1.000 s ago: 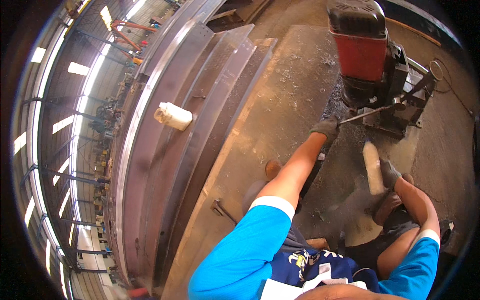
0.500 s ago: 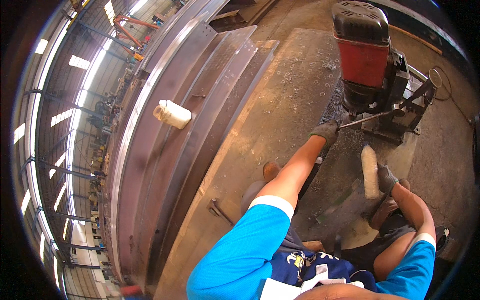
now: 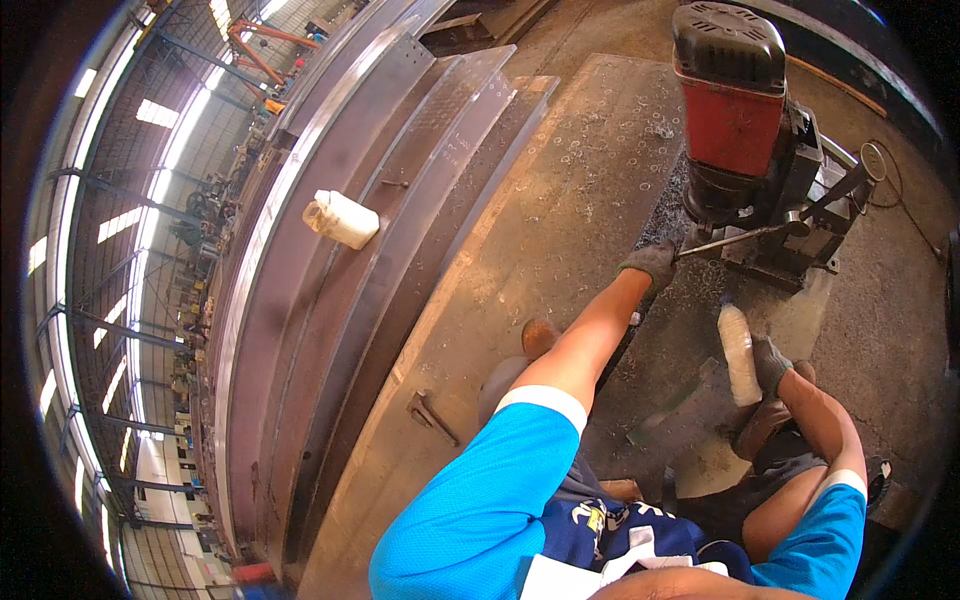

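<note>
My gloved left hand [image 3: 655,262] is closed round the end of a long metal lever [image 3: 735,240]. That lever runs to the hub of a red and black magnetic drill press [image 3: 735,125], which stands upright on a steel surface with curled chips lying round it. In my gloved right hand [image 3: 771,366] is a plastic squeeze bottle [image 3: 738,355] of pale, whitish liquid. The bottle's dark tip points toward the drill's base, a short way off from it. Drill bit and workpiece are hidden by the drill body and my left hand.
Long steel beams [image 3: 400,200] run along the left. A white plastic jug [image 3: 343,220] rests on one of them. A hammer [image 3: 432,418] lies on the steel plate [image 3: 560,190], which is strewn with metal rings. A cable [image 3: 905,205] trails at the right.
The bottle and my right hand have shifted slightly down in the picture. My left hand keeps its grip on the lever, and the drill stands as before.
</note>
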Demonstrator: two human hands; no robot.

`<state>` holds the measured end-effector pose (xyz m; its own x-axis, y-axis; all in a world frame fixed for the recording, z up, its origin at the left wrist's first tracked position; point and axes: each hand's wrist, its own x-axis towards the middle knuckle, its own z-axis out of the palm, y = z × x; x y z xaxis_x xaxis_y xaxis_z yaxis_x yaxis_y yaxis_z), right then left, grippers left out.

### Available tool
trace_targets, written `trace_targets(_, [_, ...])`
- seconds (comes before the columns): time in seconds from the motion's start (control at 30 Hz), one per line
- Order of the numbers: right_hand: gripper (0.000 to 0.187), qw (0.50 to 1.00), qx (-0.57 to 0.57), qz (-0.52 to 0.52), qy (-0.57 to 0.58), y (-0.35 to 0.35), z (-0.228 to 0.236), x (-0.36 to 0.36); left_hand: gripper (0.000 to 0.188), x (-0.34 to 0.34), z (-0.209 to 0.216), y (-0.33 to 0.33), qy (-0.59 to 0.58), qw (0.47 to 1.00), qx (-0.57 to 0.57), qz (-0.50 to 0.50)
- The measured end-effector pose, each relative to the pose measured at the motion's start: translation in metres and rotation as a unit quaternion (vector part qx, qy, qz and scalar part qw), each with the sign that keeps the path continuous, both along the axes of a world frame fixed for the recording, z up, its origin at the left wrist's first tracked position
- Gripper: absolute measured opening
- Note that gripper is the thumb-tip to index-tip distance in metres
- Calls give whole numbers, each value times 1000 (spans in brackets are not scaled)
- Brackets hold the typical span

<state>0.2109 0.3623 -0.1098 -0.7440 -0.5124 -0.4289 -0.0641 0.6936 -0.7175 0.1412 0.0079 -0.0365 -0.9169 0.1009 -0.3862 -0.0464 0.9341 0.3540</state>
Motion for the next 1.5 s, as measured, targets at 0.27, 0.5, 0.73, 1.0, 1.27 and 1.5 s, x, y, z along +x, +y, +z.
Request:
trace_targets(0.27, [43,990,-40,-107,-88,7,-29,-3,40,-4,-17,-3,17,999,15,-23])
trace_targets(0.5, [45,882,-249,-243,-319,-5,-39,-11,44,-7,-40,-2,45,999,23,-4])
trace_targets(0.73, [46,862,-247,-257,-361,1,-52,-8,41,-3,-22,-1,24,999,-19,-43])
trace_targets(1.0, [45,865,-231,-295,-333,-4,-34,1,46,-5,-27,3,15,1000,12,19])
trace_targets(1.27, [42,866,-219,-277,-353,15,-65,-7,43,-12,-51,1,38,999,7,-9])
trace_targets(1.5, [41,834,-275,-323,-351,6,-72,-10,43,-29,-93,3,34,999,-7,-7])
